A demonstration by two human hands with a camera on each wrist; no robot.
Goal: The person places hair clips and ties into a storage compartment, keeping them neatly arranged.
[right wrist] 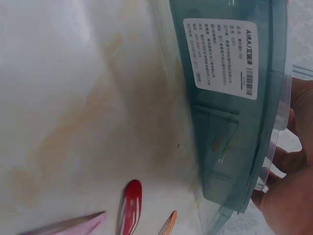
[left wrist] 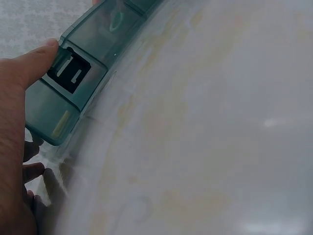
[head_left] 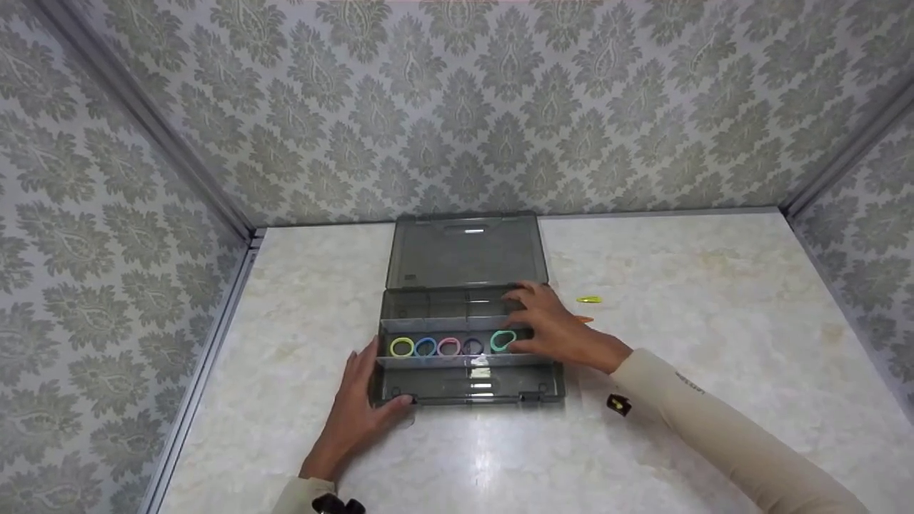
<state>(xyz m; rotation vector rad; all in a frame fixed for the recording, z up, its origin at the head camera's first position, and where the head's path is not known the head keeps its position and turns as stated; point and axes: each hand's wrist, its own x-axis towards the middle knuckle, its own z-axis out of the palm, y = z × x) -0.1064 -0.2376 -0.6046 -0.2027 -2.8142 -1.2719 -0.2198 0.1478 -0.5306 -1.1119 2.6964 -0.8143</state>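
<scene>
A smoky grey plastic storage box stands on the table with its lid raised back. Its middle compartment holds a row of hair ties: a yellow tie, a blue tie, a pink tie, a dark tie and a green tie. My left hand grips the front left corner, thumb on the front rim by a black latch. Over the right wall, my right hand reaches in with spread, bent fingers, its thumb at the green tie.
Right of the box lie a yellow hair clip and an orange clip, the latter partly behind the right hand. A red clip and a pink clip show in the right wrist view. Patterned wall panels enclose the table.
</scene>
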